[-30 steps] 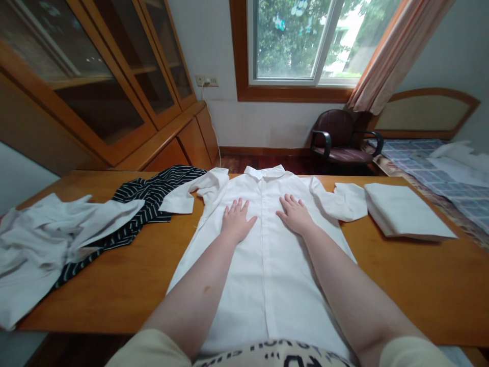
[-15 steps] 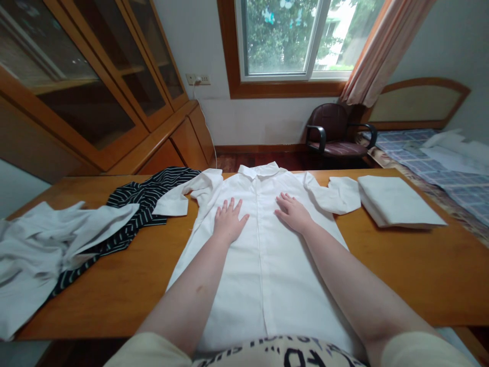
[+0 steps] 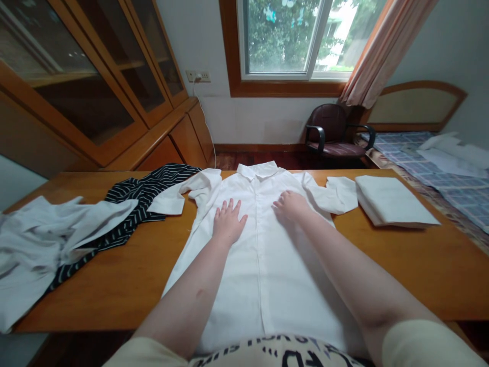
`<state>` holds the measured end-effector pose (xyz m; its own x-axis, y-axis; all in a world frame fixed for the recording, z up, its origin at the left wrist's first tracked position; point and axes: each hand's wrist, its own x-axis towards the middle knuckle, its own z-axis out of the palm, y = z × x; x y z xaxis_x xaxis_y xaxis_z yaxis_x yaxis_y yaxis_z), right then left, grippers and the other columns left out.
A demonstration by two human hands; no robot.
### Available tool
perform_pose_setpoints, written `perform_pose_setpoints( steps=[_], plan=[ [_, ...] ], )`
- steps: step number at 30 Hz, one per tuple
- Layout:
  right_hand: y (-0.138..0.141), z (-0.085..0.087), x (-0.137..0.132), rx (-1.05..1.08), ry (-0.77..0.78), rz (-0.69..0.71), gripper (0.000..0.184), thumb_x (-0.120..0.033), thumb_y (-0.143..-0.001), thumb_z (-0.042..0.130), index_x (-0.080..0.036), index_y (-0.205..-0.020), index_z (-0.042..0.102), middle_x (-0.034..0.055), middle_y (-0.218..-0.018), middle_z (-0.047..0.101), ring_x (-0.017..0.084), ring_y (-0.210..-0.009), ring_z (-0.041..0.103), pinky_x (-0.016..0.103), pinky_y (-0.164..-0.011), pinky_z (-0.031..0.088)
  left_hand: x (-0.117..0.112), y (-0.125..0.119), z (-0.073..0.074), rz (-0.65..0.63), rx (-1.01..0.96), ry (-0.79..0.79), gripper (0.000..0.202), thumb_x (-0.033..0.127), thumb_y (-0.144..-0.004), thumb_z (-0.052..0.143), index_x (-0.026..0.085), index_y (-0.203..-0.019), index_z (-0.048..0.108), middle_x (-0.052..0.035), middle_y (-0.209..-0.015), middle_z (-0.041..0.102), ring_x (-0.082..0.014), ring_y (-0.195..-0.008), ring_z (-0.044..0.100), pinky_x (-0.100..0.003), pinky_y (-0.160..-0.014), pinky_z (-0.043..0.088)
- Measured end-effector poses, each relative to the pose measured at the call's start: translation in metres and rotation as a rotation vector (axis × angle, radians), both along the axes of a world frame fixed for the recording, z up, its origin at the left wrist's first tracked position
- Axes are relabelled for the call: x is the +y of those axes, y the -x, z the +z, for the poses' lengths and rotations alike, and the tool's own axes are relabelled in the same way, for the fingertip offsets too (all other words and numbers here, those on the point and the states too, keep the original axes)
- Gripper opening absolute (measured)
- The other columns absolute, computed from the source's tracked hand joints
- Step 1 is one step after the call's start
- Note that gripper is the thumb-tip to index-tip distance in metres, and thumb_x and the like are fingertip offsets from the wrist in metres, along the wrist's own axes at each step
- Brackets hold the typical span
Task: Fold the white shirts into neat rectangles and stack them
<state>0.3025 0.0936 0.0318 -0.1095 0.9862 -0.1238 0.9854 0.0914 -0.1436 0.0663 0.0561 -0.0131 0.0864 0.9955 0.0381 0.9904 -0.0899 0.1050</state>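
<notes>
A white collared shirt [image 3: 263, 255] lies front side up on the wooden table, its collar at the far edge and its sleeves out to both sides. My left hand [image 3: 229, 221] rests flat on the left chest with fingers spread, holding nothing. On the right chest, my right hand [image 3: 291, 204] is arched, with bent fingertips at the cloth beside the button strip; no fold of fabric shows between them. Part of the shirt's right side is hidden under my right forearm, and its lower end meets my body.
At the left lie a crumpled white garment [image 3: 30, 244] and a black striped garment [image 3: 141, 196]. A folded white cloth [image 3: 393, 199] sits on the table [image 3: 420, 270] at right. Beyond stand a chair [image 3: 330, 130], a bed [image 3: 439, 168] and a glass-door cabinet [image 3: 153, 127].
My right hand has gone from lying flat to an arched pose, its wrist raised and fingers bent, moving slightly up the shirt. My left hand stays in place.
</notes>
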Motion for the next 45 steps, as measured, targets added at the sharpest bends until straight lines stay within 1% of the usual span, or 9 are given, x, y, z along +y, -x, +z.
perform_pose_setpoints(
  steps=[4,7,11,14,17,22,30,37,45],
  plan=[
    [0.016,-0.017,0.006,0.066,-0.074,0.073,0.064,-0.051,-0.093,0.036,-0.012,-0.143,0.035,0.0166,-0.154,0.023,0.029,-0.141,0.02,0.043,-0.111,0.017,-0.007,0.0,0.004,0.011,0.008,0.033,0.064,0.053,-0.09,0.032,0.025,-0.147,0.031,-0.0079,-0.155,0.025,-0.0294,-0.142,0.02,-0.048,-0.112,0.019],
    [0.015,-0.03,0.003,0.074,-0.08,0.086,0.067,-0.054,-0.093,0.033,-0.014,-0.146,0.031,0.0143,-0.155,0.022,0.027,-0.143,0.016,0.043,-0.113,0.012,-0.001,-0.002,0.015,0.022,0.011,0.072,0.066,0.054,-0.087,0.037,0.025,-0.146,0.034,-0.0088,-0.154,0.027,-0.0316,-0.141,0.023,-0.05,-0.111,0.022],
    [0.011,-0.033,0.002,0.08,-0.095,0.089,0.067,-0.055,-0.092,0.033,-0.015,-0.146,0.032,0.0134,-0.155,0.024,0.026,-0.142,0.018,0.043,-0.113,0.012,0.024,0.0,0.04,0.024,-0.094,0.188,0.052,0.054,-0.081,0.048,0.022,-0.12,0.061,-0.0127,-0.128,0.059,-0.0322,-0.117,0.054,-0.043,-0.094,0.043],
    [0.011,-0.032,0.004,0.08,-0.089,0.09,0.066,-0.054,-0.092,0.034,-0.015,-0.145,0.033,0.0134,-0.154,0.024,0.026,-0.142,0.018,0.044,-0.113,0.012,0.038,0.009,0.049,0.057,-0.33,-0.09,0.038,0.041,-0.09,0.037,0.02,-0.102,0.066,-0.0096,-0.102,0.069,-0.0229,-0.098,0.063,-0.034,-0.088,0.047],
    [0.012,-0.03,0.004,0.079,-0.085,0.1,0.066,-0.053,-0.092,0.035,-0.015,-0.145,0.033,0.0137,-0.154,0.024,0.027,-0.142,0.018,0.044,-0.113,0.013,0.043,0.02,0.044,0.068,-0.449,-0.538,0.031,0.03,-0.091,0.038,0.019,-0.107,0.062,-0.0101,-0.108,0.066,-0.0211,-0.107,0.059,-0.035,-0.098,0.041],
    [0.012,-0.026,0.004,0.07,-0.076,0.105,0.064,-0.051,-0.092,0.037,-0.015,-0.145,0.033,0.0144,-0.154,0.025,0.028,-0.142,0.019,0.045,-0.112,0.013,0.055,0.031,0.025,0.217,-0.555,-0.753,0.034,0.029,-0.085,0.051,0.017,-0.116,0.053,-0.0139,-0.122,0.057,-0.0227,-0.122,0.049,-0.038,-0.104,0.039],
    [0.012,-0.027,0.005,0.075,-0.069,0.102,0.064,-0.051,-0.092,0.037,-0.015,-0.144,0.034,0.0145,-0.154,0.025,0.027,-0.142,0.019,0.045,-0.113,0.012,0.087,0.046,-0.007,0.455,-0.901,-0.455,0.054,0.04,-0.083,0.056,0.016,-0.129,0.039,-0.0158,-0.122,0.061,-0.0199,-0.107,0.063,-0.032,-0.09,0.051],
    [0.012,-0.027,0.005,0.082,-0.079,0.097,0.064,-0.051,-0.091,0.038,-0.015,-0.144,0.035,0.0138,-0.154,0.026,0.027,-0.142,0.019,0.044,-0.113,0.012,0.084,0.05,0.002,0.566,-1.027,-0.418,0.039,0.039,-0.072,0.066,0.018,-0.103,0.055,-0.0101,-0.101,0.068,-0.0236,-0.094,0.066,-0.036,-0.085,0.052],
    [0.012,-0.029,0.006,0.1,-0.074,0.088,0.065,-0.052,-0.091,0.04,-0.015,-0.144,0.036,0.0144,-0.154,0.025,0.028,-0.142,0.019,0.044,-0.113,0.012,0.069,0.032,0.016,0.107,-0.688,-0.449,0.021,0.025,-0.076,0.054,0.017,-0.093,0.064,-0.0055,-0.085,0.063,-0.0185,-0.081,0.06,-0.029,-0.079,0.049]
  ],
)
